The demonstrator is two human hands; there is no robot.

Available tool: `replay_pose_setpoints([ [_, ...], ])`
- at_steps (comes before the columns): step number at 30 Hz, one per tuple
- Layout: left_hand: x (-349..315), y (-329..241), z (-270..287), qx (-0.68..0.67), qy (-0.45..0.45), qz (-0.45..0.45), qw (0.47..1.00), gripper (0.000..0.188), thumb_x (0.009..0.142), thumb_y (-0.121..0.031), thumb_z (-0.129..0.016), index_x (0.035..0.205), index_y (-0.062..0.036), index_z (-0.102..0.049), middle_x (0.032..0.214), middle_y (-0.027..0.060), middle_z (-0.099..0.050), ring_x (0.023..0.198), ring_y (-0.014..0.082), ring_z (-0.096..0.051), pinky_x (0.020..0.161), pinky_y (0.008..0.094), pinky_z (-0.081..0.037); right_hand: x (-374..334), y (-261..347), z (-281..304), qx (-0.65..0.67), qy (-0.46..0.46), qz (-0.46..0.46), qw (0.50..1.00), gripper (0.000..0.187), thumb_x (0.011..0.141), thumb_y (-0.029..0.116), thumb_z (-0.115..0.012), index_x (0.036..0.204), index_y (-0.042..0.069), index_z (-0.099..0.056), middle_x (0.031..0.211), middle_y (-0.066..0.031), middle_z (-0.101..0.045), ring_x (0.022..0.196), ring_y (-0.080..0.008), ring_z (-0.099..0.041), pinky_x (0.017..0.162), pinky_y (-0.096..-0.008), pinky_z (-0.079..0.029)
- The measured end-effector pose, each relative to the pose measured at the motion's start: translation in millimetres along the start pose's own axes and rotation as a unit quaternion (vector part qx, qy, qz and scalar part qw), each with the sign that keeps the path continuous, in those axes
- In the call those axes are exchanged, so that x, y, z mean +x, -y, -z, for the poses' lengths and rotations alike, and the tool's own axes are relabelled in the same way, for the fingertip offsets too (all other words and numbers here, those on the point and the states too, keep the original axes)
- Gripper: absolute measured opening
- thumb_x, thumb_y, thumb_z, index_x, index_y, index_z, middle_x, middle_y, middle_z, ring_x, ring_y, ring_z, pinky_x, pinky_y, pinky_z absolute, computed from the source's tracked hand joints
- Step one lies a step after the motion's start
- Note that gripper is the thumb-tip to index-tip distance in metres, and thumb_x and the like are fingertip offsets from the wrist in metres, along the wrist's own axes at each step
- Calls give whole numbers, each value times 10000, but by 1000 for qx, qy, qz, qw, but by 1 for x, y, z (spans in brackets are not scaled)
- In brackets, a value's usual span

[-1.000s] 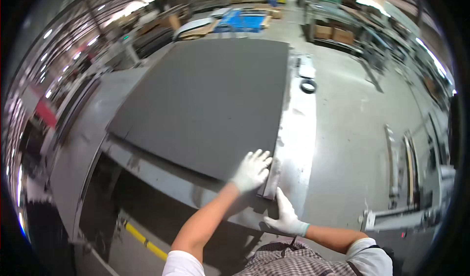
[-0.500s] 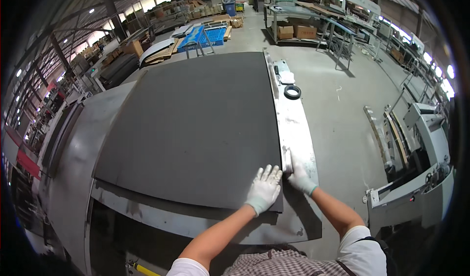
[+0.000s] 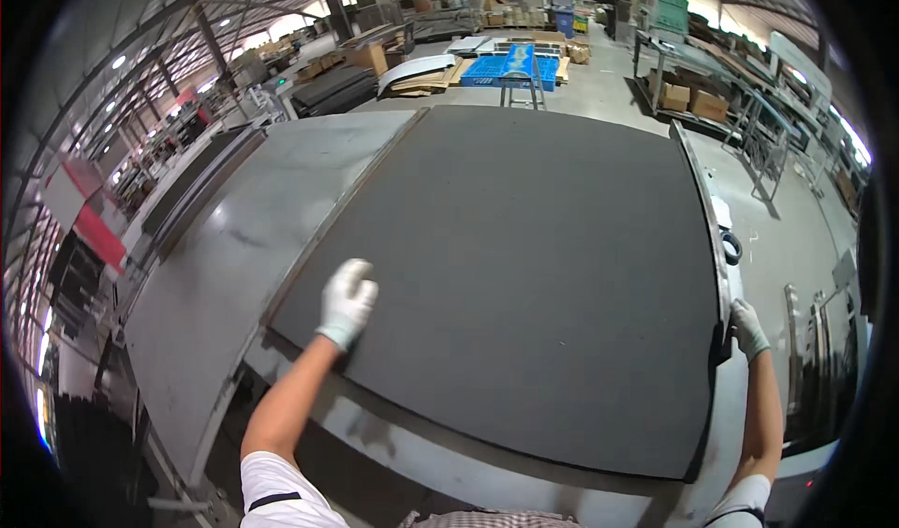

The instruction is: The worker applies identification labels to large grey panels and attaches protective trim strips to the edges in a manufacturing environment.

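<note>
A large flat dark grey sheet [image 3: 524, 275] lies on a metal table [image 3: 412, 425], its near edge slightly inside the table's front edge. My left hand [image 3: 346, 305], in a white glove, is over the sheet's near left corner area with thumb and bent fingers apart; nothing shows in it. Along the sheet's right edge runs a long narrow metal bar [image 3: 707, 219]. My gloved right hand [image 3: 748, 330] is closed round the near end of this bar from its outer side; its fingertips are partly hidden.
A bare metal surface [image 3: 253, 219] adjoins the sheet on the left, with a raised strip between them. Beyond the bar lies a black tape roll [image 3: 731, 247]. Farther off stand a blue pallet [image 3: 487, 71], cardboard boxes [image 3: 709, 106] and a workbench [image 3: 693, 65].
My left hand has left the sheet's near right corner and moved across to its left side. My right hand stays at the bar. The view has swung left.
</note>
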State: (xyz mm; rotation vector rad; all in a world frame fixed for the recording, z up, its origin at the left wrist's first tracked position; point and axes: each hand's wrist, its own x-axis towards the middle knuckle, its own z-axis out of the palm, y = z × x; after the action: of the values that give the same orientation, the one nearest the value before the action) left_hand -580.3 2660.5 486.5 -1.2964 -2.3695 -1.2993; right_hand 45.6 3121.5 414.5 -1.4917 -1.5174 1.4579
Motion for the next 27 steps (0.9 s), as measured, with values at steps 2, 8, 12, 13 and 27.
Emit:
replay_pose_setpoints([
  [2,42,126,39,144,-55,6,988,475,851,-292,-645,1227,-9,-583,1285,197,-570,1219,357,-514,1065,415,-378,52,-64,21,-189,-163,83,965,661,948,488,-515,1355,-26,-433,1233,-216,-578,1121,-311,-563,994,-389,-433],
  [8,46,247,62,40,116,209,970,571,858,-410,-658,1242,4,-577,973,239,-687,959,363,-663,861,405,-494,17,-57,18,-195,-256,39,946,689,932,522,-528,1335,-34,-475,1212,-161,-591,1051,-249,-571,875,-354,-466],
  [12,35,217,63,11,70,146,987,520,865,-203,-636,1314,31,-519,1135,208,-659,1044,246,-639,918,354,-476,-44,20,-36,-185,-250,-46,949,539,958,390,-534,1310,-17,-507,1172,-113,-608,1008,-209,-560,916,-337,-434],
  [13,31,255,60,-76,57,199,975,441,864,-112,-632,1265,55,-550,1033,113,-695,948,191,-648,883,339,-493,-35,7,-22,-260,-208,59,941,568,954,372,-535,1357,-23,-471,1270,-125,-582,1076,-244,-557,994,-346,-392],
  [27,186,301,-53,41,89,217,971,399,840,-370,-738,844,24,-674,704,17,-598,636,101,-490,574,303,-438,-44,0,-10,-300,-257,30,918,670,805,555,-659,1248,55,-614,1107,-143,-681,1048,-262,-628,921,-338,-462],
])
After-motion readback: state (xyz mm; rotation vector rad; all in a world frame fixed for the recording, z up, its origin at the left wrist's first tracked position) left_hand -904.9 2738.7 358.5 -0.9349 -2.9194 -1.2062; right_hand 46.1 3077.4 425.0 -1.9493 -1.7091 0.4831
